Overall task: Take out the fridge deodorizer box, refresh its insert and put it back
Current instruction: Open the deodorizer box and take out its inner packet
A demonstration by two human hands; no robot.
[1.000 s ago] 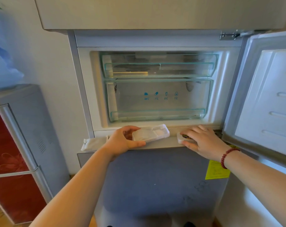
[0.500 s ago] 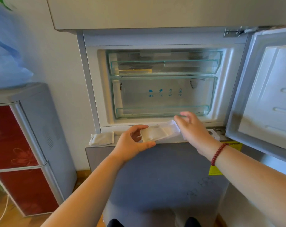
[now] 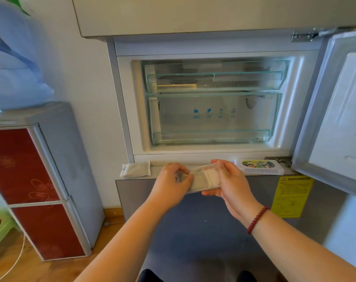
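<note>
Fridge ledge (image 3: pixel 193 157): two hands (image 3: pixel 230 180), one box (image 3: pixel 201 179)

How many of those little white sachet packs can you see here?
2. One sachet lies on the ledge at the left, below the open compartment. The other sachet is held between the left hand and right hand. More may be hidden.

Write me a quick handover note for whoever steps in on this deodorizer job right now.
Left hand: pinching the left end of the white insert pouch in the tray.
Right hand: gripping the right end of the open deodorizer box tray.
Box lid, with the picture label, lies on the fridge ledge to the right; another white pouch lies on the ledge to the left.
Done: box out and opened.
Left: sort the insert, close the lid, return the box to the fridge.
</note>
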